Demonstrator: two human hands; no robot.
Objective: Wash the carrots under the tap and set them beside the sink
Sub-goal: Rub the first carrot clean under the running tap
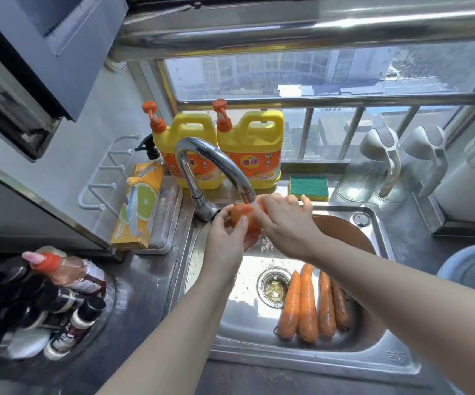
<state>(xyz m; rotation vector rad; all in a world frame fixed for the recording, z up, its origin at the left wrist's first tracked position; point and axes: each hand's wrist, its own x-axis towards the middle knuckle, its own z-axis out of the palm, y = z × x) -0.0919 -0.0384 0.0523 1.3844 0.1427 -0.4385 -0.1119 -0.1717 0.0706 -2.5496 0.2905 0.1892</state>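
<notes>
An orange carrot (244, 215) lies crosswise under the running chrome tap (216, 163), water splashing off it. My left hand (230, 232) grips its thick end from below. My right hand (284, 220) wraps over the rest of it, hiding its far part. Several more carrots (310, 303) lie side by side in the steel sink (259, 357), right of the drain (273, 286), partly under my right forearm.
Two yellow detergent jugs (250, 149) and a green sponge (308, 186) stand behind the sink. A tray with an orange pack (142, 206) and a cluster of sauce bottles (45, 303) fill the left counter. Glass jugs (373, 166) and a blue basin (472, 269) sit right.
</notes>
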